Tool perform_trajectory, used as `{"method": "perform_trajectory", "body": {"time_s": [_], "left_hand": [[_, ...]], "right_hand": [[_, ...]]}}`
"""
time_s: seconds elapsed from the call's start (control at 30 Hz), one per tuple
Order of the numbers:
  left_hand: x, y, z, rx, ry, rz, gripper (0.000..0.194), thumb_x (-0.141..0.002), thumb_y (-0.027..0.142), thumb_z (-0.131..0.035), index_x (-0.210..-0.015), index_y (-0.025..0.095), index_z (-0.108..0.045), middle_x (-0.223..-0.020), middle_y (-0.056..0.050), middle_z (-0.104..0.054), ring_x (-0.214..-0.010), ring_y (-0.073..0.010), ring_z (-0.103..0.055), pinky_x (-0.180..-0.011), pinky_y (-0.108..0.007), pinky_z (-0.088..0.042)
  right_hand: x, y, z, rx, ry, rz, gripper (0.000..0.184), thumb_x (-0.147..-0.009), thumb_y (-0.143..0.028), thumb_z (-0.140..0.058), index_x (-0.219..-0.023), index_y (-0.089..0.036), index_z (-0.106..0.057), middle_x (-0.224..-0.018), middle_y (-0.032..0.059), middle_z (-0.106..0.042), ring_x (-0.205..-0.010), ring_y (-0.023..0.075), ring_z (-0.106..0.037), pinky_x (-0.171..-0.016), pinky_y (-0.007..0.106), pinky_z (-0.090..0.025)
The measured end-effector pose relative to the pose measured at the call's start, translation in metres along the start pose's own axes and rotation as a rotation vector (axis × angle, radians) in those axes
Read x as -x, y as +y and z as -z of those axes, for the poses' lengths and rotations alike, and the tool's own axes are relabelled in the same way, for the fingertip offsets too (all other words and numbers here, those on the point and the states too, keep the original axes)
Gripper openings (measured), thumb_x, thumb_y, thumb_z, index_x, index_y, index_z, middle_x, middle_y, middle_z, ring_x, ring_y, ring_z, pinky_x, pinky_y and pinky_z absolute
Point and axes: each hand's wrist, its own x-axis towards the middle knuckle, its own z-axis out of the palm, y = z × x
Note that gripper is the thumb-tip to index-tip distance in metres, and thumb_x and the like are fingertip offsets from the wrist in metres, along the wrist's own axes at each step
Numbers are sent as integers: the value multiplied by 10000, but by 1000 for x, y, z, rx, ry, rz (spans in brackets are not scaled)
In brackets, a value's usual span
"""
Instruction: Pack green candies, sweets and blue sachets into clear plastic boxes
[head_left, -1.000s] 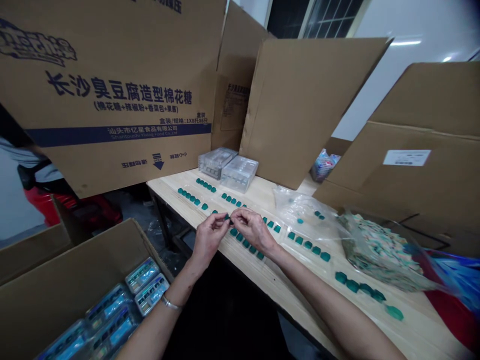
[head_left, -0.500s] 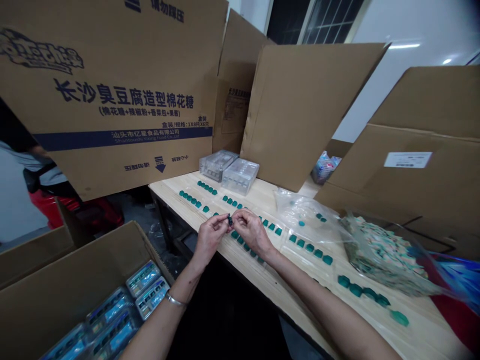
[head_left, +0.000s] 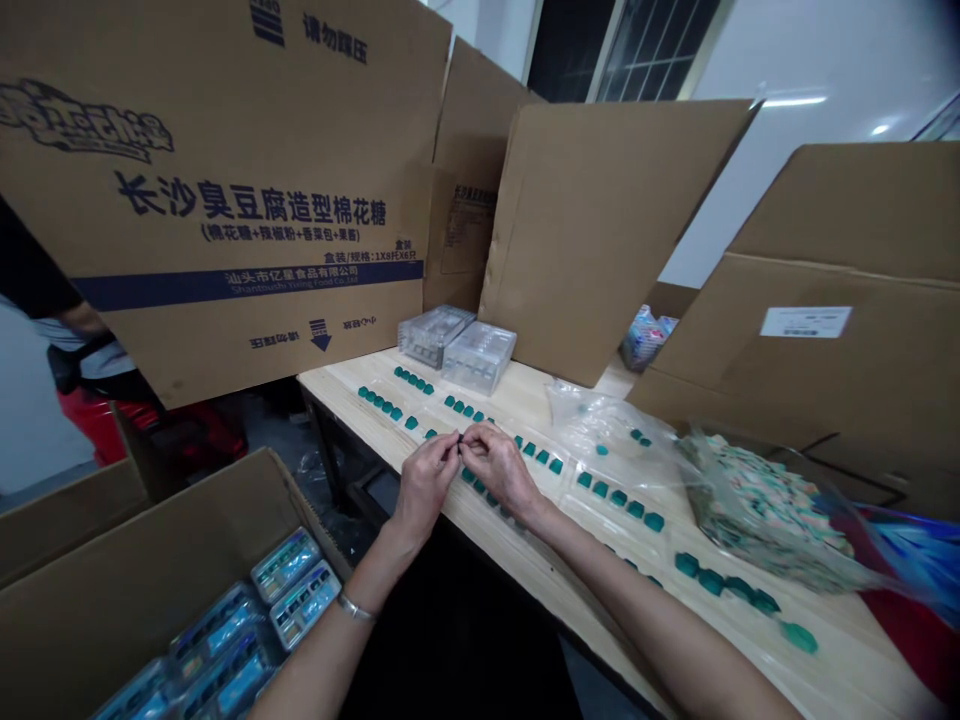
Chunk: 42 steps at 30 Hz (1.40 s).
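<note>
My left hand [head_left: 426, 487] and my right hand [head_left: 496, 466] meet above the table, their fingertips pinched together on a small dark teal piece [head_left: 459, 440] that is mostly hidden between them. Rows of similar teal plastic pieces [head_left: 386, 405] lie on clear plastic sheets under and around my hands. The row nearest my right hand [head_left: 487, 495] is partly covered by my wrist and fingers. A metal bracelet [head_left: 355, 606] circles my left wrist.
Two clear plastic boxes [head_left: 457, 348] stand at the back of the wooden table [head_left: 341, 378]. A bag of colourful pieces [head_left: 765, 510] lies at the right. Blue-packaged boxes [head_left: 285, 580] fill an open carton at lower left. Upright cardboard sheets [head_left: 592, 230] line the table's far side. A person [head_left: 82, 360] stands beyond at left.
My hands stay pinched together on the small piece, which is now more hidden by my fingers. The whole scene sits slightly lower in view as my head tilts upward.
</note>
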Motion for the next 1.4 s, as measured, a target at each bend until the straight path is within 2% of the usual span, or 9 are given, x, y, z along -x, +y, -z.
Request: {"method": "perform_trajectory", "body": {"time_s": [0.13, 0.23, 0.4, 0.73, 0.87, 1.0, 1.07, 1.2, 1.4], "left_hand": [[1, -1, 3, -65, -25, -39, 203, -820, 197, -543, -967, 198, -683, -960, -82, -710, -894, -203, -659, -839, -333, -515], [-3, -2, 4, -7, 23, 92, 173, -807, 223, -557, -918, 187, -685, -878, -72, -717, -776, -188, -669, -749, -308, -535], [-9, -5, 7, 234, -47, 290, 211, -764, 281, -617, -925, 153, -665, -822, -59, -723, -716, -170, -686, -674, -266, -550], [-2, -14, 11, -274, 20, 38, 122, -808, 201, -548, -878, 176, -644, -793, -58, -691, -718, -179, -649, -715, -295, -500], [-4, -13, 14, -392, 63, 17, 106, -821, 195, -538, -895, 169, -609, -728, -34, -671, -661, -166, -634, -660, -273, -484], [-4, -10, 15, -424, 35, -22, 73, -825, 165, -536, -869, 171, -594, -780, -42, -684, -691, -173, -642, -664, -277, -487], [-2, -9, 15, -418, 19, -44, 75, -834, 158, -526, -873, 173, -589, -805, -48, -687, -720, -175, -648, -681, -278, -492], [2, -8, 15, -383, 2, -74, 93, -853, 169, -497, -883, 172, -585, -810, -56, -675, -736, -173, -644, -706, -286, -498], [0, -12, 14, -18, 10, 153, 198, -802, 201, -559, -993, 166, -599, -882, -59, -697, -785, -162, -665, -732, -271, -527]], "right_hand": [[-1, -1, -4, 115, 76, -10, 104, -737, -123, -506, -659, -190, -520, -694, 16, -559, -616, 130, -538, -608, 246, -469], [-3, -3, -6, 131, 103, -2, 102, -729, -120, -507, -660, -195, -512, -703, 17, -559, -629, 131, -539, -609, 240, -459], [-5, 1, -7, 137, 56, 60, 97, -765, -131, -496, -695, -196, -515, -719, 20, -552, -636, 132, -530, -609, 243, -442], [-1, 4, -18, 225, -23, 182, 74, -808, -137, -448, -772, -198, -470, -769, 40, -528, -718, 164, -521, -663, 277, -445], [-4, 4, -19, 180, 19, 69, 66, -768, -141, -484, -741, -197, -465, -719, 11, -517, -641, 136, -523, -628, 262, -454], [-5, 5, -20, 21, -19, -125, 150, -766, -235, -556, -886, -183, -481, -776, 8, -557, -601, 110, -557, -578, 241, -486], [-5, 6, -20, 18, -22, -120, 197, -760, -275, -586, -907, -183, -490, -804, 15, -570, -623, 111, -563, -587, 240, -495], [-5, 7, -22, 162, 16, -1, 20, -770, -184, -533, -790, -184, -537, -681, -4, -558, -604, 119, -541, -591, 234, -464], [-7, -2, -20, 172, 51, 29, 98, -781, -117, -513, -754, -169, -592, -704, 26, -620, -648, 138, -583, -602, 231, -450]]}}
